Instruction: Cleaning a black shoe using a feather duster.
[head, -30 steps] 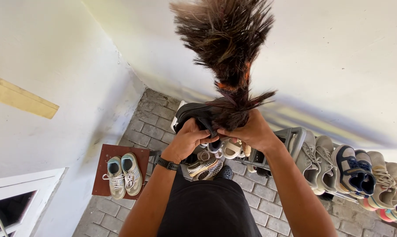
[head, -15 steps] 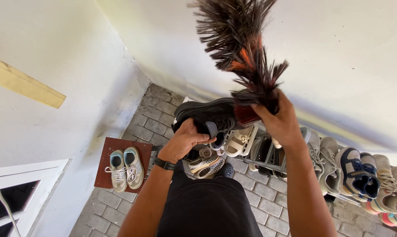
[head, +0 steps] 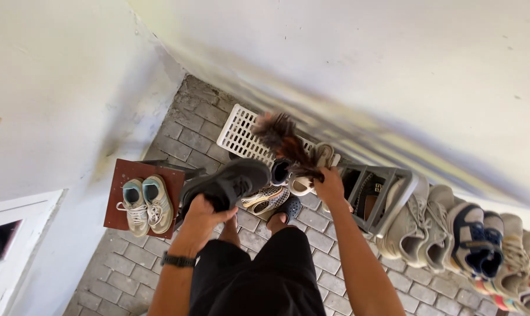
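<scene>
Fingers round black shoe; rack nr.

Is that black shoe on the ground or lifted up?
Lifted: the left hand holds the black shoe in the air above the brick floor.

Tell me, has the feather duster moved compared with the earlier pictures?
Yes. The feather duster has come down: earlier its feathers stood high against the white wall, now they lie low over the white basket, in the right hand.

The right hand is swinging the feather duster down from overhead toward the shoe rack, while the left hand is lowering the black shoe leftward
</scene>
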